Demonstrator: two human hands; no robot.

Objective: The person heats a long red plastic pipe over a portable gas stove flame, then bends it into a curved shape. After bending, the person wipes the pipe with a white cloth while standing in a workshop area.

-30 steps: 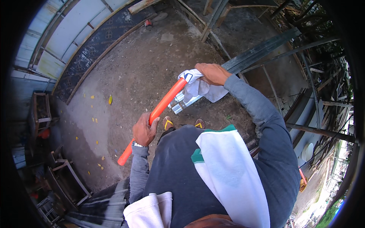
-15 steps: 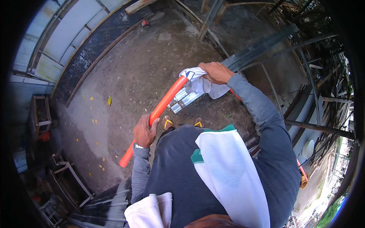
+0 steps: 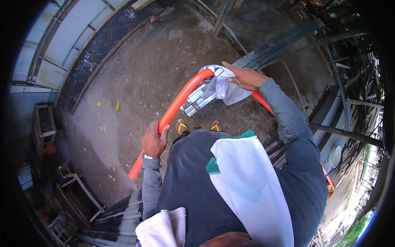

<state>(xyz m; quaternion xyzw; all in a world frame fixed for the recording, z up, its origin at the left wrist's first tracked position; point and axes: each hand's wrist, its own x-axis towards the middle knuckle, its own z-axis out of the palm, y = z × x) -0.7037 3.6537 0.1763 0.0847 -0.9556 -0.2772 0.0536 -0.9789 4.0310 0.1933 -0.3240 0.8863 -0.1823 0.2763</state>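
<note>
A thick orange pipe (image 3: 183, 96) arches in front of my body. Its near end points down to the lower left. My left hand (image 3: 154, 140) is closed around the pipe a little above that end. Farther along, a white and grey cloth (image 3: 224, 88) is wrapped over the top of the bend. My right hand (image 3: 249, 79) presses this cloth onto the pipe, fingers over it and thumb raised. Beyond the right hand the pipe comes out again and slopes down to the right, behind my forearm. The pipe under the cloth is hidden.
Grey metal channels (image 3: 284, 43) extend to the upper right; shiny channel ends (image 3: 197, 101) show below the cloth. Yellow leaves (image 3: 118, 105) dot the dirt floor. A dark board (image 3: 111, 35) lines the left wall. Wooden frames (image 3: 80, 197) stand lower left. A white towel (image 3: 251, 177) hangs over my shoulder.
My right hand and the cloth have slid rightward along the pipe, with the thumb now lifted. More orange pipe shows beyond the right hand. My left hand has shifted only slightly left.
</note>
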